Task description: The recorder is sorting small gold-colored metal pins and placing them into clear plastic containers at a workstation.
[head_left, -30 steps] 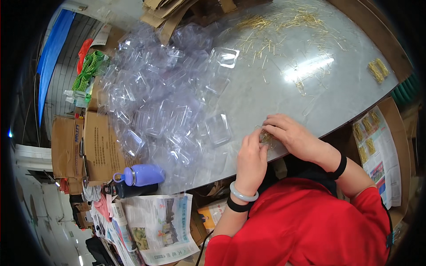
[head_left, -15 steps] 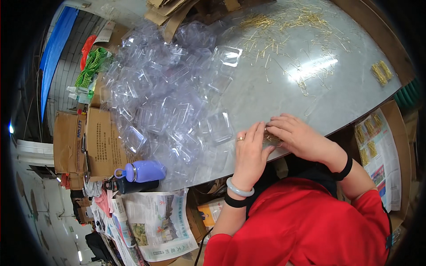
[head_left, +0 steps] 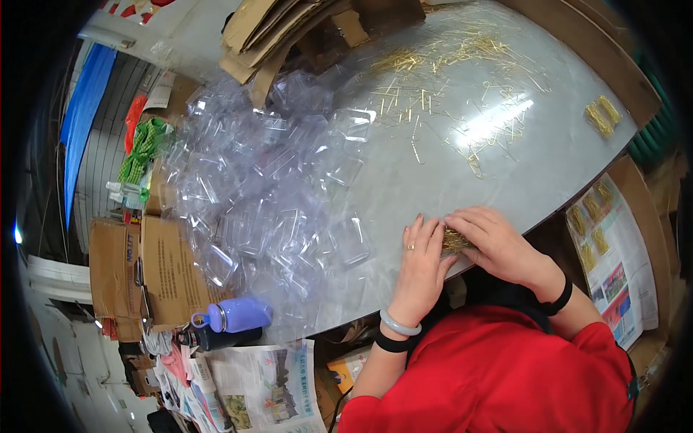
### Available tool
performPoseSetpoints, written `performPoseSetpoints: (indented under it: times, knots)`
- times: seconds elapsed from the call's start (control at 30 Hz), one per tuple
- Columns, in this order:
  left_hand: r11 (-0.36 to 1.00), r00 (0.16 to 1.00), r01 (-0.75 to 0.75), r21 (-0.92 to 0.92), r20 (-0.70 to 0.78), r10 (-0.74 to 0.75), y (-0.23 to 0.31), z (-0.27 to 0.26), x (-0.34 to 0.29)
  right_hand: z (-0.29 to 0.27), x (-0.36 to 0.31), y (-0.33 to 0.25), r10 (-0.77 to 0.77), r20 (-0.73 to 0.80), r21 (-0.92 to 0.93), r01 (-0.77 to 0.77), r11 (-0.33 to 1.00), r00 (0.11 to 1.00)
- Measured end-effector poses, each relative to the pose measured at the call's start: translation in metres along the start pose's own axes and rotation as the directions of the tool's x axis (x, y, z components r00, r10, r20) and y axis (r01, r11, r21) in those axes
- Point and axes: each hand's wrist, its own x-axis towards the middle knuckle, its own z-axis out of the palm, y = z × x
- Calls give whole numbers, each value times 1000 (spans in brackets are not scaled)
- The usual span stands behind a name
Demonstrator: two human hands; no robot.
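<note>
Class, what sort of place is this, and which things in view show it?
Probably a small hand-work or packing workshop: clear plastic containers lie heaped on a grey table beside scattered gold-coloured wire hooks, and gold wire bundles sit in a paper-lined cardboard box.

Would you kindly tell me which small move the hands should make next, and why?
Perhaps a gentle squeeze to even up the bundle of gold wire pieces: the left hand and right hand flank it near the edge of the grey table, though they partly hide how evenly it lies.
</note>
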Motion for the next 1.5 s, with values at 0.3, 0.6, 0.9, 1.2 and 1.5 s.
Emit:
performPoseSetpoints:
  times: [0.3, 0.6, 0.9, 1.2, 1.5]
  knots:
    - [998, 992, 63, -28, -105, -66, 13, 9, -9, -4, -1, -4, 15, -82, -202, -31, 979, 997]
    - [998, 992, 28, -50, -125, -34, 8, 10, -12, 0, -15, -17, 127, -198, -61, -141, 988, 972]
    - [992, 991, -92, 85, -92, 100, 2, 9, -12, -1, -8, 2, 116, -205, -303, -175, 937, 972]
    - [987, 992, 7, -163, -122, -27, -1, 5, -14, -25, 8, -1, -34, 121, 111, 21, 994, 992]
    - [1000, 999, -15, -27, -41, 14, 7, 8, -4, 13, -18, -3, 45, -280, -247, -117, 962, 959]
